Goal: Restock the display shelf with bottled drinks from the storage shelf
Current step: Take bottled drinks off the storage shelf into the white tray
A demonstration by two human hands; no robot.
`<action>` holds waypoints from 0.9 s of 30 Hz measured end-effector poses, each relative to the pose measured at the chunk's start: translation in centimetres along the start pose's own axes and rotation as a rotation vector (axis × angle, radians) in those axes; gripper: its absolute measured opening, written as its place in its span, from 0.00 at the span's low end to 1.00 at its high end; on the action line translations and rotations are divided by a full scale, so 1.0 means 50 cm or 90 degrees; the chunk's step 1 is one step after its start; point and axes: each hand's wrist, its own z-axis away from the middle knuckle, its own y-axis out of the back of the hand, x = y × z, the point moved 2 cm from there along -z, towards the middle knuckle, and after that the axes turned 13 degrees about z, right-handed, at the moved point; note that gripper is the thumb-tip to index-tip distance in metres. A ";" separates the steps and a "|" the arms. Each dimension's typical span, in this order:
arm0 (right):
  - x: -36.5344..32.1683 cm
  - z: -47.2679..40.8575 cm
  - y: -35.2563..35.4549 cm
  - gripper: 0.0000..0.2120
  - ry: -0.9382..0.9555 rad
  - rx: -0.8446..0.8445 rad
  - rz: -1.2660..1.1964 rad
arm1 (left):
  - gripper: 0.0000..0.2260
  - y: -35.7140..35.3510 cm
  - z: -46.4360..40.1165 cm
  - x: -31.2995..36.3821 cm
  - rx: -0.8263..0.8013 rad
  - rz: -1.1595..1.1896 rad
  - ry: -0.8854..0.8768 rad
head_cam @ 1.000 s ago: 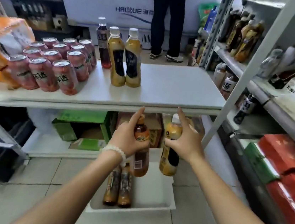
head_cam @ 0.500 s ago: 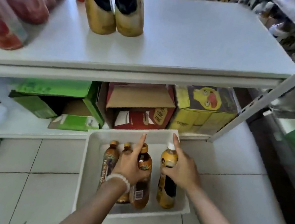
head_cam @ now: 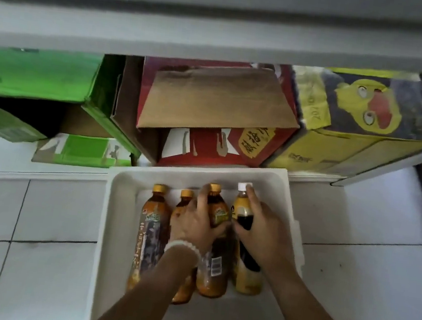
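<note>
A white foam box [head_cam: 116, 228] sits on the tiled floor in front of the shelf. Inside it lie two brown tea bottles with orange caps [head_cam: 151, 232] at the left. My left hand [head_cam: 197, 222] grips a third orange-capped tea bottle [head_cam: 213, 274] beside them, low in the box. My right hand [head_cam: 262, 232] grips a yellow bottle with a white cap [head_cam: 244, 212] at the right of the row, also down in the box.
The white shelf edge [head_cam: 219, 41] spans the top of the view. Under it stand a green carton [head_cam: 28, 76], an open red carton [head_cam: 217, 123] and a yellow carton [head_cam: 354, 129]. A shelf upright [head_cam: 401, 159] slants at the right.
Both hands have brought their bottles down from shelf height into the foam box. The view has tilted down and closer to the box.
</note>
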 end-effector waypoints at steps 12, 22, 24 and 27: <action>0.030 -0.027 -0.086 0.29 -0.051 -0.029 -0.013 | 0.28 -0.027 -0.021 -0.043 0.065 -0.193 -0.045; 0.009 -0.012 -0.029 0.29 -0.079 -0.152 0.014 | 0.25 0.034 -0.009 0.005 -0.090 -0.268 0.035; -0.010 0.014 0.026 0.27 -0.069 -0.143 0.027 | 0.23 0.081 0.021 0.034 -0.087 -0.310 -0.003; -0.051 0.049 0.144 0.23 -0.035 -0.067 0.062 | 0.24 0.165 0.090 0.079 -0.018 -0.273 -0.012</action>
